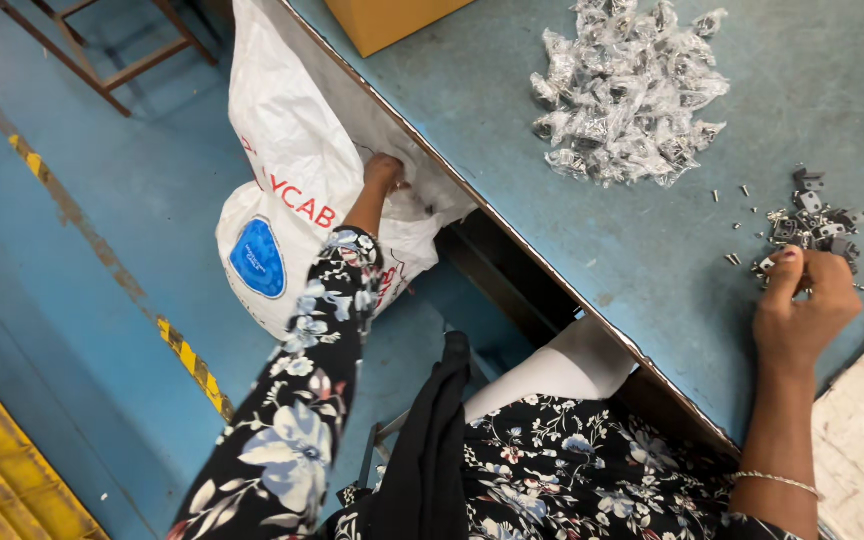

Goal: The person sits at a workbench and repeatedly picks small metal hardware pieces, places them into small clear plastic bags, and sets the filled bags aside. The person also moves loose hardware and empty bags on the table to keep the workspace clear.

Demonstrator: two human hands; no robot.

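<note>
The small dark metal parts (814, 225) lie in a loose scatter on the blue worktop (652, 250), far right, with no single direction to them; a few stray pins trail off to the left of the cluster. They are too small to make out piece by piece. The right hand (802, 310) rests at the near edge of that scatter, fingers curled in and pinching, thumb tip up against the parts; what exactly it has between the fingers is hidden. The left hand (384, 172) reaches down over the worktop's edge into the mouth of a white plastic sack (292, 170) that hangs beside it; its fingers are buried in the folds, so I cannot tell whether they grip anything. The sack's long axis runs from far to near, down toward the floor. Further back sits a heap of small clear packets (627, 90), and a cardboard box (392, 20) is cut off at the top edge.
</note>
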